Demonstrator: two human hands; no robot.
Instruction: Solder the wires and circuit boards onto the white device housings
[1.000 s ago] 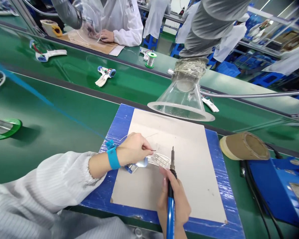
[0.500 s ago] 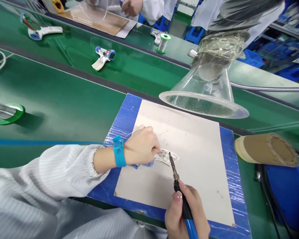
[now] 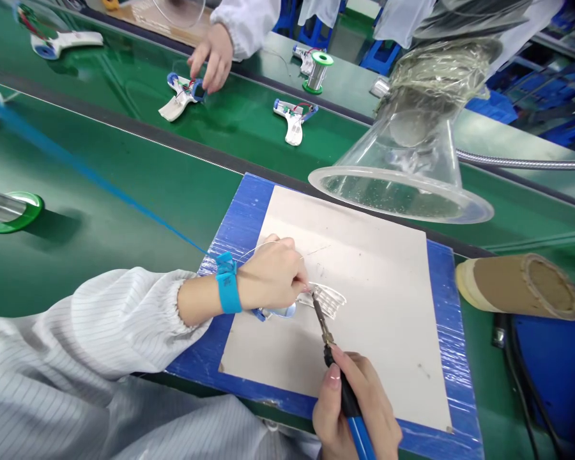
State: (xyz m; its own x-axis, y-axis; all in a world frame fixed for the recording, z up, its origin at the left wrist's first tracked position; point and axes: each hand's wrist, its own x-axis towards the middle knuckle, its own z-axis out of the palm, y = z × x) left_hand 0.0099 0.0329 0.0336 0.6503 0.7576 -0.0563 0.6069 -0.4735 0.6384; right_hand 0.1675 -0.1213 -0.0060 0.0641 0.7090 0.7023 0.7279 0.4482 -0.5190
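Note:
My right hand (image 3: 357, 409) grips a soldering iron (image 3: 349, 391) with a black and blue handle. Its tip reaches the white plastic housing (image 3: 329, 300) of a thermometer-gun-like device lying on the white sheet (image 3: 378, 332). My left hand (image 3: 274, 273) is closed in a pinch right by the tip, on a thin solder wire (image 3: 260, 245) that loops behind it. Under this hand a blue-and-clear part (image 3: 282, 312) of the device shows; the rest is covered. A blue wrist strap (image 3: 228, 283) sits on my left wrist.
A clear fume hood (image 3: 402, 185) hangs over the blue board's (image 3: 232, 220) far edge. To the right are a cardboard tube (image 3: 517, 285) and a blue box (image 3: 551, 377). A solder spool (image 3: 12, 211) stands left. Across, a co-worker's hand (image 3: 215, 57) touches a half-open device (image 3: 179, 96).
The iron tip has moved left, up to my left fingertips. The co-worker's hand has come onto a device on the green belt, and another device now lies farther right. The strap's cord has risen.

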